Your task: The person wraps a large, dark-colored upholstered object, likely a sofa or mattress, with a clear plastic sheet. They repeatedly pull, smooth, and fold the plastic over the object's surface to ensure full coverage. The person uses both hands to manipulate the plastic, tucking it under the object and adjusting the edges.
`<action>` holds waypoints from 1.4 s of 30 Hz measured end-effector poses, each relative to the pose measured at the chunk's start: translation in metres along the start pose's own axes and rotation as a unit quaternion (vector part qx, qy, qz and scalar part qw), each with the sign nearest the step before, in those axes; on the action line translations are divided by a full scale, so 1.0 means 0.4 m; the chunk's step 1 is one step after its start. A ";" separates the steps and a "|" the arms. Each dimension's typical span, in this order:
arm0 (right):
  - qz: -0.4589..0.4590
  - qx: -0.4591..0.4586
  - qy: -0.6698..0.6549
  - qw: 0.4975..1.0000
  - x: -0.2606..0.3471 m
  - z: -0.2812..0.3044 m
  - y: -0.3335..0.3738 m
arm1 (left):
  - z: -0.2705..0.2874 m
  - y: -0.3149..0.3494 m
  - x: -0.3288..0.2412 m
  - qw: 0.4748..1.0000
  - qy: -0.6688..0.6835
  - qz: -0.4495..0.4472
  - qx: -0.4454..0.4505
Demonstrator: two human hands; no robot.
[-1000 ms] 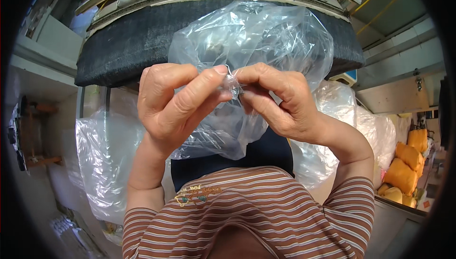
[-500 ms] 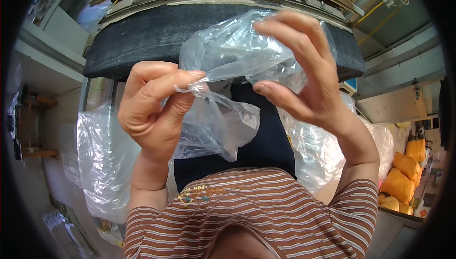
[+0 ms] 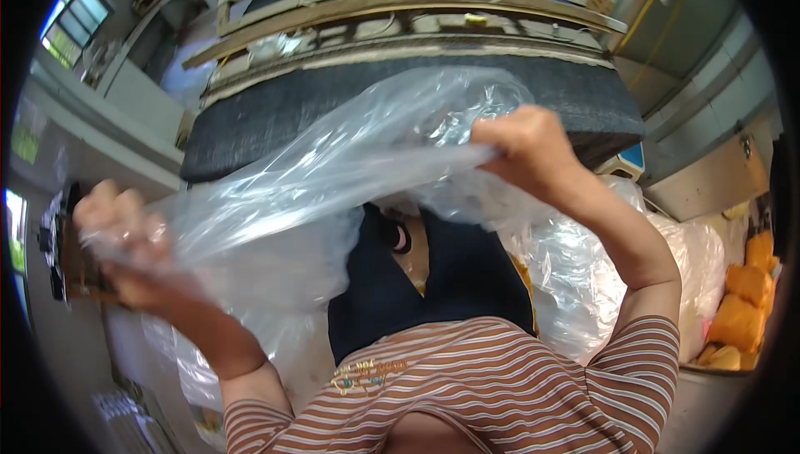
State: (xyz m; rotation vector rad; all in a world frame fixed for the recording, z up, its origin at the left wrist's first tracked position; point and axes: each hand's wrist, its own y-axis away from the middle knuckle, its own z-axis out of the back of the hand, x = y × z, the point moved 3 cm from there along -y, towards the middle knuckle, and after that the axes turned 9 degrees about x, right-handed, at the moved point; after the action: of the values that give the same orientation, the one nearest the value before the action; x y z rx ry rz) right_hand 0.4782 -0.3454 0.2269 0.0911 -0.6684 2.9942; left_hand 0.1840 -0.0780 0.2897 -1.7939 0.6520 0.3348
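Your left hand (image 3: 129, 241), motion-blurred, curls its fingers round the left end of the clear plastic film (image 3: 283, 183); a full fold would probably hold better there than a single thin layer. The film slants between your hands, above your lap (its lower part looks loose), so an even pull seems wiser than a jerk. Your right hand (image 3: 533, 150) closes like a fist on the film's right part. Counting rightward: two hands, one held film, and several orange bundles (image 3: 744, 304), too crowded to number.
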 end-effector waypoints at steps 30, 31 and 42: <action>-0.220 -0.308 0.028 0.925 -0.681 0.359 0.357 | 0.946 0.223 0.222 0.361 -0.830 0.345 -0.247; -0.239 -0.160 0.233 0.929 -0.754 0.261 0.425 | 0.972 0.229 0.245 0.373 -0.829 0.349 -0.226; -0.433 -0.020 0.068 0.899 -0.976 -0.017 0.632 | 1.275 0.276 0.101 0.234 -0.878 0.390 -0.150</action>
State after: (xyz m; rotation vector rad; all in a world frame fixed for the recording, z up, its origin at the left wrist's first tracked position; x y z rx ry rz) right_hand 0.8454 -0.5933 0.0851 0.1321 -0.4894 2.1033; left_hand 0.2014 0.3698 0.0193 -0.0842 -0.4355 2.6896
